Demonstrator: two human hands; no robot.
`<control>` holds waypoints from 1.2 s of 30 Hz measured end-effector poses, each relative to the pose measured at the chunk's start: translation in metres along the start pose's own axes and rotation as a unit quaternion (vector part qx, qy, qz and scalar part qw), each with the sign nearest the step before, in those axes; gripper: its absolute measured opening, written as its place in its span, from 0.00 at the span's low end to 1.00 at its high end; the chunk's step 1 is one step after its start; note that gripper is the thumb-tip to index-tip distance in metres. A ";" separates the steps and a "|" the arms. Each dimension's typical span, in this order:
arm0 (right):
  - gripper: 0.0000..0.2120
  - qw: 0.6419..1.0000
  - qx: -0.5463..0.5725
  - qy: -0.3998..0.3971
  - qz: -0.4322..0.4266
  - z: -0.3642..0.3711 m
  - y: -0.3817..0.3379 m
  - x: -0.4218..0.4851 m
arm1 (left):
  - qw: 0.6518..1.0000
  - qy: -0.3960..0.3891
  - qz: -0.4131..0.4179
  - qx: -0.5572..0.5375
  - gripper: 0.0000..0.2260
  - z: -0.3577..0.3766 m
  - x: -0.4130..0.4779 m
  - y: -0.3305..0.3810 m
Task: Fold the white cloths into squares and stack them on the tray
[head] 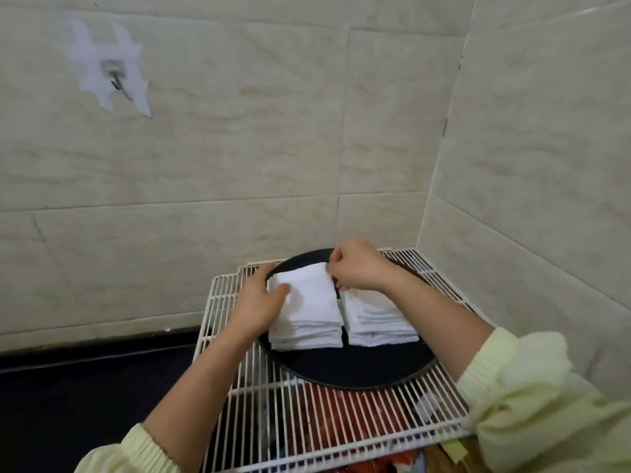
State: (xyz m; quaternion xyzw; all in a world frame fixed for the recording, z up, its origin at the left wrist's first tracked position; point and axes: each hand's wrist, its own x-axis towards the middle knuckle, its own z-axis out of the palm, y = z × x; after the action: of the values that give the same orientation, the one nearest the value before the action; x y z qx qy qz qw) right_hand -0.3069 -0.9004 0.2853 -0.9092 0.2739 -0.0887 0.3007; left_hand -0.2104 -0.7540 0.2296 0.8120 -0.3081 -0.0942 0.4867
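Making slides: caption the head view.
Left hand and right hand hold folded cloth atop stack on black tray.

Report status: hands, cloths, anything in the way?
Left hand grips top cloth at left edge; right hand pinches its far corner. Left stack and right stack side by side on tray. Nothing in the way.

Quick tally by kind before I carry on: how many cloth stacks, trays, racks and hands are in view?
folded white cloth stacks: 2 (left stack, right stack)
black round tray: 1
white wire rack: 1
hands: 2 (left hand, right hand)
total: 6
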 end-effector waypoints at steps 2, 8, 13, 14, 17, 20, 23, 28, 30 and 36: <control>0.10 0.992 -0.114 0.042 -0.035 0.013 -0.002 0.002 | 0.999 -0.033 -0.002 0.020 0.28 0.007 0.000 -0.009; 0.08 0.963 -0.247 0.077 -0.072 0.032 0.003 0.007 | 0.985 -0.117 0.020 0.127 0.33 0.015 -0.003 -0.029; 0.08 0.959 -0.276 0.030 -0.061 0.025 -0.003 0.012 | 0.961 -0.135 0.081 0.227 0.33 0.010 -0.001 -0.030; 0.03 0.965 -0.251 0.038 -0.069 0.019 -0.004 0.014 | 0.959 -0.130 0.102 0.229 0.33 0.007 0.001 -0.030; 0.17 0.976 -0.195 0.040 -0.090 0.001 -0.009 0.011 | 0.947 -0.132 0.172 0.237 0.30 -0.002 0.007 -0.029; 0.20 0.955 -0.263 -0.070 -0.120 0.006 -0.011 -0.005 | 0.929 -0.174 0.185 0.271 0.31 -0.007 0.009 -0.035; 0.26 0.886 -0.421 -0.145 -0.126 0.027 -0.003 -0.015 | 0.913 -0.200 0.185 0.304 0.33 -0.009 0.012 -0.042; 0.29 0.853 -0.487 -0.138 -0.126 0.046 0.012 -0.020 | 0.895 -0.231 0.201 0.325 0.35 -0.010 0.017 -0.045; 0.29 0.860 -0.476 -0.135 -0.127 0.046 0.012 -0.023 | 0.891 -0.244 0.195 0.328 0.35 -0.010 0.019 -0.046; 0.19 0.966 -0.208 0.013 -0.150 0.005 -0.004 -0.039 | 0.959 -0.229 0.138 0.096 0.25 -0.021 0.046 -0.031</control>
State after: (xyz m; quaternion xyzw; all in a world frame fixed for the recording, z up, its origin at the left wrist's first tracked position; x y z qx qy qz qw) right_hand -0.3358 -0.8735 0.2834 -0.9812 0.1512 -0.0855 0.0843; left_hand -0.1517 -0.7559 0.2206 0.7612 -0.5278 -0.1791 0.3314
